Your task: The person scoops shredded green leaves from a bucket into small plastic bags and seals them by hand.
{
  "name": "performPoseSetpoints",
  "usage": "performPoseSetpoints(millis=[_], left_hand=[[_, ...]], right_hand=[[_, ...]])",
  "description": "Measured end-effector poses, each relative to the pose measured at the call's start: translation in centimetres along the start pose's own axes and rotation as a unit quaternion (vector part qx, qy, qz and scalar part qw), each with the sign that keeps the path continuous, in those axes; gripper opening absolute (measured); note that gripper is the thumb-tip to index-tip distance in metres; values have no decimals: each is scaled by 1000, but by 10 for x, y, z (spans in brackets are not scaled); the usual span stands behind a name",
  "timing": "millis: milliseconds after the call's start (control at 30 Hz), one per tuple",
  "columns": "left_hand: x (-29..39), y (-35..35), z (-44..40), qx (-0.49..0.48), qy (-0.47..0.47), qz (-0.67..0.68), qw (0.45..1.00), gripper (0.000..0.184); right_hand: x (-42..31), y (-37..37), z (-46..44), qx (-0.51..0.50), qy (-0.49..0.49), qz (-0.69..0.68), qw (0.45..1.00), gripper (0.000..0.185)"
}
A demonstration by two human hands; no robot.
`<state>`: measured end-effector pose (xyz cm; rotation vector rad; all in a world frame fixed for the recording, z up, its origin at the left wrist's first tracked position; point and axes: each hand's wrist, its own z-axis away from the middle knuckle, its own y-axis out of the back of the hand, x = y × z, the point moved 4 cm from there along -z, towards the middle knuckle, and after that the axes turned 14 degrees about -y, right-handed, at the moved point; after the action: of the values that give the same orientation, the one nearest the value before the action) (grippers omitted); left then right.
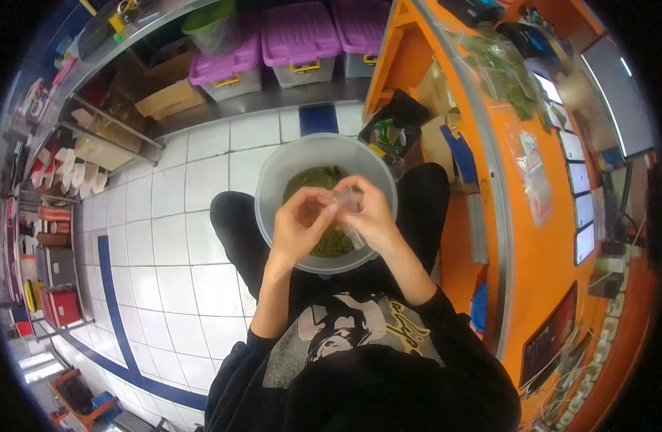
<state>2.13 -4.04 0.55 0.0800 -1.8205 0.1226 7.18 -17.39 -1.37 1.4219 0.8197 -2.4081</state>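
Both hands meet over a translucent plastic bucket (pixel 273 162) that stands between the knees. Loose green, leaf-like material (pixel 334 246) lies inside it. A small clear plastic bag (pixel 355 237) hangs from my right hand (pixel 374 214), whose fingers are closed on it. My left hand (pixel 296 229) is closed in a pinch at the bag's upper edge, its fingertips touching those of the right. Whether anything is inside the bag cannot be made out.
Purple-lidded storage boxes (pixel 300 34) and a green bucket (pixel 210 29) stand on a metal shelf ahead. An orange counter (pixel 543 266) with several tablets or phones (pixel 580 178) runs along the right. A black crate (pixel 403 115) sits beyond the bucket, and white floor tiles (pixel 169 245) extend left.
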Motion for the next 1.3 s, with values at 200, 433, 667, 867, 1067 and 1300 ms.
performPoseSetpoints(millis=[200, 433, 667, 867, 1067, 1300], left_hand=[[-25, 14, 3, 36, 46, 70, 996, 18], [-23, 10, 9, 100, 82, 111, 985, 32], [-33, 29, 12, 99, 37, 30, 994, 19], [-29, 17, 15, 79, 87, 176, 977, 38], [-32, 35, 18, 142, 36, 43, 988, 34], [-15, 31, 17, 90, 9, -68, 994, 36]], right_hand=[[5, 3, -2, 2, 22, 37, 999, 40], [7, -1, -4, 30, 33, 111, 993, 36], [10, 9, -4, 24, -74, 50, 996, 18], [9, -2, -6, 92, 75, 71, 990, 20], [-33, -29, 27, 225, 338, 385, 829, 35], [-19, -24, 7, 29, 176, 368, 912, 20]])
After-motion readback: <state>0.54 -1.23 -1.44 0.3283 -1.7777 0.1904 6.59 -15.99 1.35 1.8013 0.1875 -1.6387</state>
